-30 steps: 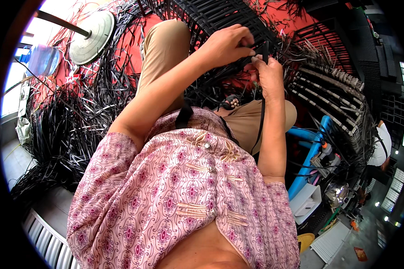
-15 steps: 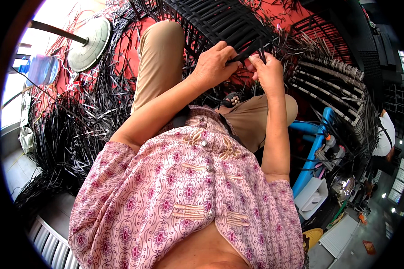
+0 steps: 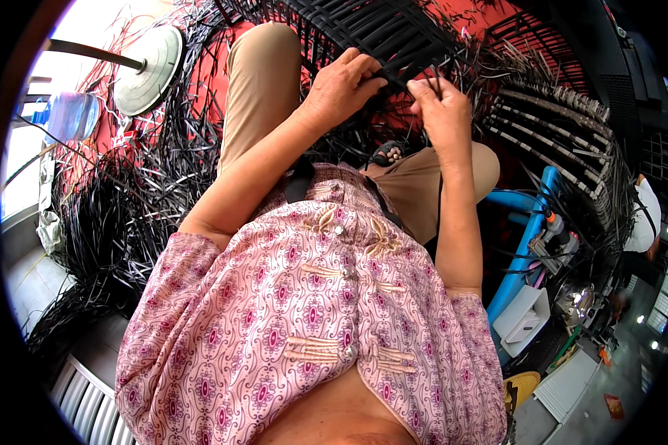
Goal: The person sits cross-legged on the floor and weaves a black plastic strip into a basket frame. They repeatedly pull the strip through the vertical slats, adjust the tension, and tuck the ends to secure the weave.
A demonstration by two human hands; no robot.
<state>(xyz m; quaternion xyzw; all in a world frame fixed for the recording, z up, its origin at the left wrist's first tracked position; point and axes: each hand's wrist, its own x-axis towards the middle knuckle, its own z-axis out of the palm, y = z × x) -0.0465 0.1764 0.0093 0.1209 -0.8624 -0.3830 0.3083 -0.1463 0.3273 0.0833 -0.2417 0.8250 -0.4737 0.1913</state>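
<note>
A black woven panel (image 3: 382,33) of flat strips slants across the far middle, in front of my knees. My left hand (image 3: 341,87) is closed at its near edge, thumb and bent fingers on a dark strip (image 3: 398,83); the fingertips are partly lost against the black weave. To the right of it, my right hand (image 3: 444,111) pinches a thin black strip (image 3: 436,73) between thumb and fingers, close to the panel's corner. The two hands are a short way apart, with black strips between them.
Loose black strips (image 3: 96,215) pile up on the left over red sheeting. A round grey base with a pole (image 3: 152,70) stands there, beside a clear water bottle (image 3: 74,115). On the right are a strip-wrapped frame (image 3: 549,141), a blue frame (image 3: 531,237) and a white tray (image 3: 522,322).
My hands have drawn slightly apart, the left moving up and left. The right hand has turned a little, with its fingers raised around the strip. The view has shifted slightly.
</note>
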